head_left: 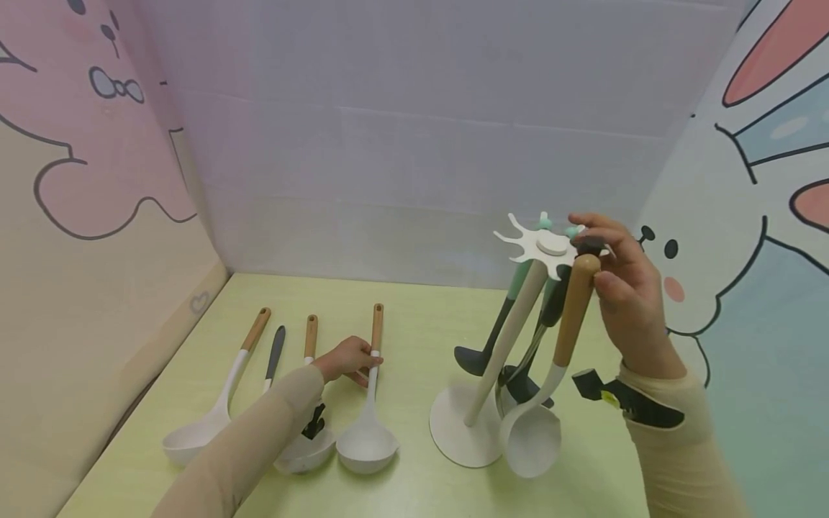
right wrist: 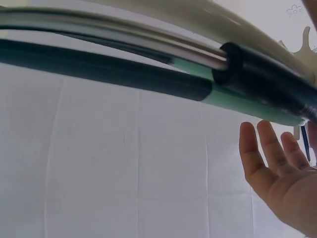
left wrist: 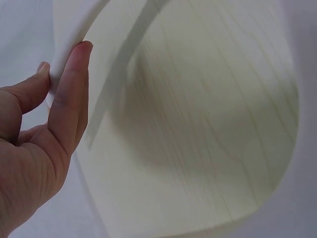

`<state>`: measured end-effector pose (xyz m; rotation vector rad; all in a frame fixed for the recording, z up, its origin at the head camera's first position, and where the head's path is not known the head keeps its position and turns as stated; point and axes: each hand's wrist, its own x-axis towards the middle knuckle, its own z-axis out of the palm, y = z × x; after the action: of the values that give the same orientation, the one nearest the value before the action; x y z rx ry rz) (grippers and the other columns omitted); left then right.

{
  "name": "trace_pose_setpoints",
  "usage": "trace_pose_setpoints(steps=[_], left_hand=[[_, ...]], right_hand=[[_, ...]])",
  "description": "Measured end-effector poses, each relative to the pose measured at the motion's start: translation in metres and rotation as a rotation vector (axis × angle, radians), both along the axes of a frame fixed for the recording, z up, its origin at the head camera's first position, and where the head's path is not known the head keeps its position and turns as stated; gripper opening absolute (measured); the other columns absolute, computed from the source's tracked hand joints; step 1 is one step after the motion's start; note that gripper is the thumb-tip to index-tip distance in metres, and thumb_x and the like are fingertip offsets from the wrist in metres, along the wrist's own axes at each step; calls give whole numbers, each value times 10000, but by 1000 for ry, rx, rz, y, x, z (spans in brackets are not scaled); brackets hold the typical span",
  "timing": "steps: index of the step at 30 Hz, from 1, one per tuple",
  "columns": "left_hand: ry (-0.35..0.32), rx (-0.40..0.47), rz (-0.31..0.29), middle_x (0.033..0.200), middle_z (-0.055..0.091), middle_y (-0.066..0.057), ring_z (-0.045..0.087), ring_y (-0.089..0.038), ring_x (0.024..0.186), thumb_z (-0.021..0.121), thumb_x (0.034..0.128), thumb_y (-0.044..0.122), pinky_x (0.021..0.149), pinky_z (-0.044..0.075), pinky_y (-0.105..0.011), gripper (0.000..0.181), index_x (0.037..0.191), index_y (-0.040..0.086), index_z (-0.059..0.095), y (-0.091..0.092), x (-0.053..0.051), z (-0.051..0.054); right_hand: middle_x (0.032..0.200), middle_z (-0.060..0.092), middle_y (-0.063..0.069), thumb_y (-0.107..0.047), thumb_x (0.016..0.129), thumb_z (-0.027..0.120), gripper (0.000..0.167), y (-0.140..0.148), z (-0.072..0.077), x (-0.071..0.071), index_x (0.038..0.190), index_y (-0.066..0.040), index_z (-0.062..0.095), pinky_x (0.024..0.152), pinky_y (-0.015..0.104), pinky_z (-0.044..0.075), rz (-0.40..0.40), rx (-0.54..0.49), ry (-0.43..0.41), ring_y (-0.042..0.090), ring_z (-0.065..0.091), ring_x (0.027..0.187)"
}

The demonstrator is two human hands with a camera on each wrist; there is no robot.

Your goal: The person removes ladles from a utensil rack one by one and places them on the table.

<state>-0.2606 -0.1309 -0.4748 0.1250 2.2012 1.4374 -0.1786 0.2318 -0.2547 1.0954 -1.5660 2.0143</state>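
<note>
My left hand (head_left: 350,357) pinches the white neck of a wooden-handled ladle (head_left: 367,439) lying on the table; the left wrist view shows thumb and fingers (left wrist: 69,101) on that neck. At the upper right, my right hand (head_left: 628,288) holds the top of another wooden-handled white ladle (head_left: 532,440), thumb against the handle, by the hooks of a white utensil stand (head_left: 466,424). A dark ladle with a green handle (head_left: 476,360) and other dark-headed utensils hang there. In the right wrist view several fingers (right wrist: 270,148) extend loosely; the thumb's contact is hidden.
Left of my left hand lie a large white spoon-like utensil (head_left: 194,439) with a wooden handle, a grey-handled utensil (head_left: 275,349), and a white ladle (head_left: 307,455) partly behind my forearm. A pale wall (head_left: 414,144) stands behind the table; printed cartoon panels flank it.
</note>
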Motion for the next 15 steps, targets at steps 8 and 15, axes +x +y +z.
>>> trace_pose_setpoints(steps=[8,15], left_hand=[[-22,2,-8,861,667,-141,669,-152,707,596,995,41,639,603,-315,170,979,-124,636,-2,-1,-4],[-24,-11,-9,820,663,-110,659,-136,658,598,998,56,624,599,-296,177,960,-111,642,-3,0,-6]], right_hand=[[1489,436,131,-269,953,598,544,19,2,-22,1454,-90,482,964,376,449,224,91,-118,282,453,1268],[1577,326,136,-359,983,465,661,19,5,-40,1567,-96,302,1111,370,290,483,234,-124,293,283,1444]])
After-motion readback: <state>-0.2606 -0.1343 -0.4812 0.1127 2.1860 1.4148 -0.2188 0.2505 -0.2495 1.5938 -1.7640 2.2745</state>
